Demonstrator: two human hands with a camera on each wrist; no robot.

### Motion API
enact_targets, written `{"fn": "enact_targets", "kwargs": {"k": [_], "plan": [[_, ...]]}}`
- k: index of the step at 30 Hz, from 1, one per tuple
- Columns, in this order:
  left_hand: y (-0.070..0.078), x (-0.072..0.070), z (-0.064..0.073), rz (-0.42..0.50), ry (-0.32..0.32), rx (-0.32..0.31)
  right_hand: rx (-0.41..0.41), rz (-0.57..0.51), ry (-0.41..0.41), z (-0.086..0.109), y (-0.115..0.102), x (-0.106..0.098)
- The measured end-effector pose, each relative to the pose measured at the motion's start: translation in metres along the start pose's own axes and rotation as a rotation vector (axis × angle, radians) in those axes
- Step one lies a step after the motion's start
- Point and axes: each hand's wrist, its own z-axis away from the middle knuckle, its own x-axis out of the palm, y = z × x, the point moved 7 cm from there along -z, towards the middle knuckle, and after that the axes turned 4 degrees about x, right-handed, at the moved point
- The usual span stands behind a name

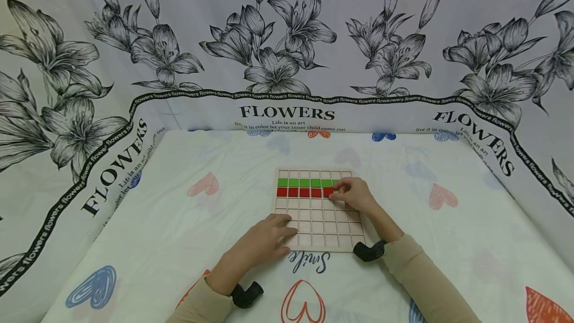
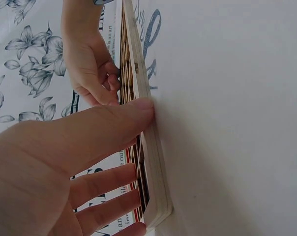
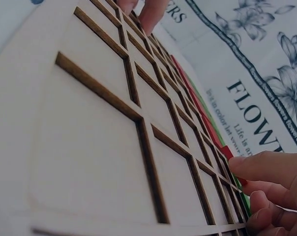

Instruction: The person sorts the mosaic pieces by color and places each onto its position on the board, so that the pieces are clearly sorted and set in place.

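A wooden grid board (image 1: 317, 227) lies on the cloth. One row holds green tiles (image 1: 305, 183), and the row just below it holds red tiles (image 1: 293, 192). At the right end of the red row, my right hand (image 1: 357, 196) pinches a red tile (image 3: 227, 152) between thumb and fingers, and the tile stands up a little from the grid in the right wrist view. My left hand (image 1: 262, 240) rests on the board's near left part with fingers spread. In the left wrist view its thumb (image 2: 138, 110) lies over the board's near edge.
A white cloth with printed hearts (image 1: 443, 197) covers the table. Behind and at the sides hangs a flower-printed curtain (image 1: 179, 108). Black wrist cameras (image 1: 369, 251) sit at both sleeves, the right one close to the board's near right corner.
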Motion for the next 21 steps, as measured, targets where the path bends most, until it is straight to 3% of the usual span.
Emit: {"fn": "enact_targets", "kwargs": {"k": [21], "plan": [[0.0007, -0.0002, -0.0006, -0.008, 0.006, 0.022, 0.021, 0.017, -0.005, 0.0003, -0.0009, 0.0]]}}
